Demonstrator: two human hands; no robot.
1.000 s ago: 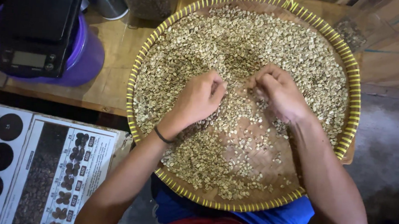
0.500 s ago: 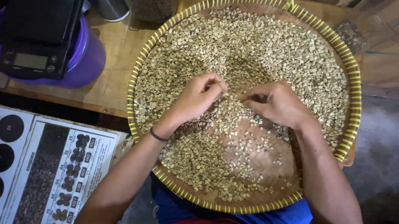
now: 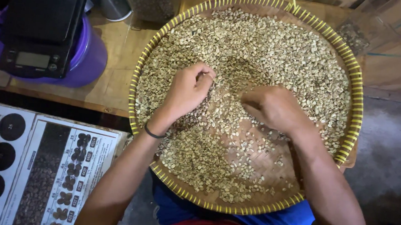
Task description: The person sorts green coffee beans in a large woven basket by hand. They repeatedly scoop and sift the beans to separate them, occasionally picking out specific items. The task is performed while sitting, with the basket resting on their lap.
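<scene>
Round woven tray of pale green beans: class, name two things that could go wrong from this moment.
1. The round woven tray with the yellow rim overhangs the wooden table toward the person's lap; leaning on it might tip it.
2. The left hand and right hand rake pale green beans, which could scatter over the low near rim.

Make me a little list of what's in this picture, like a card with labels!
Tray: round woven bamboo tray with yellow rim, on wooden table
Contents: pale green-beige beans, spread thin near the front
Left hand: curled, fingertips in the beans, black wristband
Right hand: loosely closed, resting on the beans
Nearby: black digital scale on purple tub
</scene>
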